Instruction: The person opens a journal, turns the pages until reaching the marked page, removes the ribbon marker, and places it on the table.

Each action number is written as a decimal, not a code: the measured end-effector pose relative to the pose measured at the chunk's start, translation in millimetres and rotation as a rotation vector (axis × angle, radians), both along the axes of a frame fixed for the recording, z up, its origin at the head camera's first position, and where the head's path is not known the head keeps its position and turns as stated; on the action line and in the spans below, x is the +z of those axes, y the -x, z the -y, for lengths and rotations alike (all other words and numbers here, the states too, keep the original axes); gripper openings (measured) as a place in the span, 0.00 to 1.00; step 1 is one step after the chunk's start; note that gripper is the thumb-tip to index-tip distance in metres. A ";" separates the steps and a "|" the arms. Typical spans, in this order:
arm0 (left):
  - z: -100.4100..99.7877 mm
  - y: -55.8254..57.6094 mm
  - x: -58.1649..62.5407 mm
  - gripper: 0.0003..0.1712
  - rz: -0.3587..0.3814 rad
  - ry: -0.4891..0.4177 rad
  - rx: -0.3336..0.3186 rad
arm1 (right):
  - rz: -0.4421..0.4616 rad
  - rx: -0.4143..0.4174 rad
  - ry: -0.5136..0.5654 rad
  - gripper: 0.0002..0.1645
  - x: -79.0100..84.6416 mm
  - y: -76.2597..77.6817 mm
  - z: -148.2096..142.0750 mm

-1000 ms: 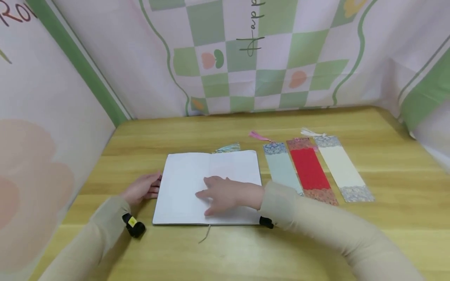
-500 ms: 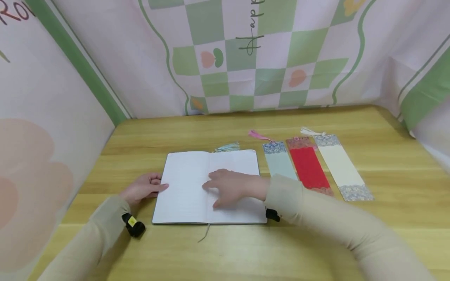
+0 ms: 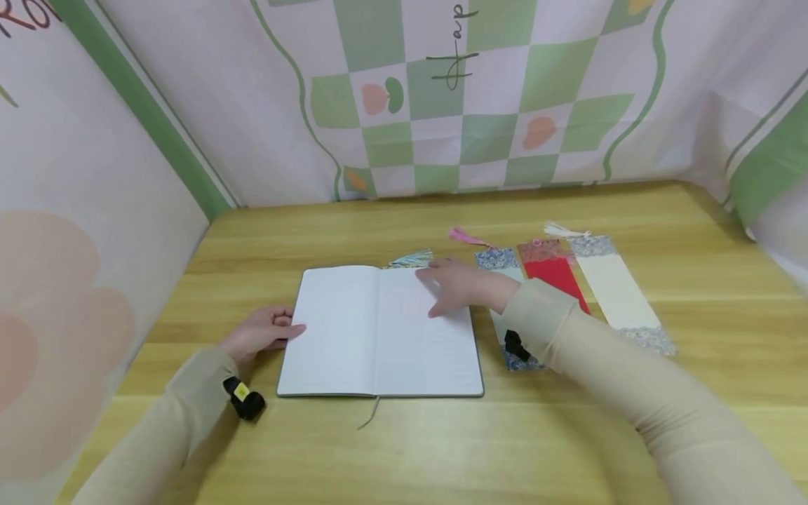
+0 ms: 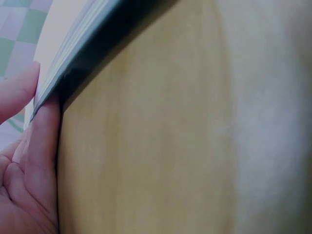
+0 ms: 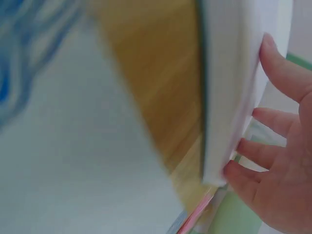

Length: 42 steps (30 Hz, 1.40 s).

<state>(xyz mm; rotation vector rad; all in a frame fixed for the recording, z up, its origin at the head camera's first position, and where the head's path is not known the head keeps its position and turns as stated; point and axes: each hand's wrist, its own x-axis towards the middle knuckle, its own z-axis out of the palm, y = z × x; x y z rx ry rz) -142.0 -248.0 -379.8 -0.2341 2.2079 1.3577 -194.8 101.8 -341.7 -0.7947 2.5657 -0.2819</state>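
Observation:
An open notebook (image 3: 331, 330) with pale, faintly lined pages lies on the wooden table. My left hand (image 3: 260, 331) pinches its left edge; in the left wrist view the thumb (image 4: 22, 95) lies on the page side and a finger (image 4: 44, 139) goes under the dark cover (image 4: 80, 73). Over the top right corner of the right page is my right hand (image 3: 463, 284), fingers loosely extended. The right wrist view shows its fingertips (image 5: 265, 44) right at the page edges (image 5: 229, 97). A light blue tassel (image 3: 410, 259) sticks out past the notebook's top edge.
Right of the notebook lie three tasselled bookmarks: a pale blue-green one (image 3: 499, 259) partly under the right forearm, a red one (image 3: 555, 277) and a cream one (image 3: 615, 287). A thin ribbon (image 3: 369, 414) trails from the notebook's bottom. A patterned curtain (image 3: 435, 140) hangs behind the table.
My right hand has moved from the middle of the pages up and right to the top right corner. The left thumb has come over onto the left page's edge.

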 end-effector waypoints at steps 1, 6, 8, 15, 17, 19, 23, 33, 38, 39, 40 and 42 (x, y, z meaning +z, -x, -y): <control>-0.1 0.1 0.3 0.27 0.002 0.000 0.002 | 0.004 -0.020 0.014 0.48 0.6 2.1 -2.1; 0.3 0.0 1.7 0.24 0.015 0.006 0.012 | -0.012 -0.037 0.021 0.47 1.5 7.1 -5.9; 0.3 0.2 1.8 0.25 0.014 0.002 0.013 | -0.036 -0.031 0.007 0.47 2.0 7.7 -5.7; 0.7 1.4 0.0 0.28 0.020 0.014 0.024 | -0.087 -0.043 -0.040 0.53 3.3 12.0 -4.5; 0.8 1.7 -0.8 0.28 0.023 0.019 0.032 | -0.085 -0.055 -0.052 0.55 2.0 15.0 -4.0; 0.9 2.0 -1.3 0.28 0.025 0.016 0.036 | -0.079 -0.063 -0.064 0.56 0.6 17.4 -4.0; 1.3 2.6 -1.5 0.29 0.021 0.009 0.023 | -0.063 -0.066 -0.080 0.56 0.9 18.4 -3.8; 3.1 3.7 -0.4 0.30 0.021 0.010 -0.005 | -0.082 -0.054 -0.064 0.52 0.8 15.2 -2.1; 1.9 3.5 0.1 0.30 0.019 0.012 -0.005 | -0.109 -0.045 -0.048 0.51 1.5 12.3 -1.9; 1.8 3.1 0.3 0.30 0.017 0.015 -0.009 | -0.117 -0.044 -0.045 0.52 1.7 11.8 -1.6; 1.4 3.0 0.3 0.30 0.016 0.016 -0.010 | -0.124 -0.044 -0.042 0.52 1.8 11.5 -1.2; 1.1 2.8 0.1 0.30 0.017 0.018 -0.009 | -0.139 -0.041 -0.044 0.52 1.3 10.5 -0.8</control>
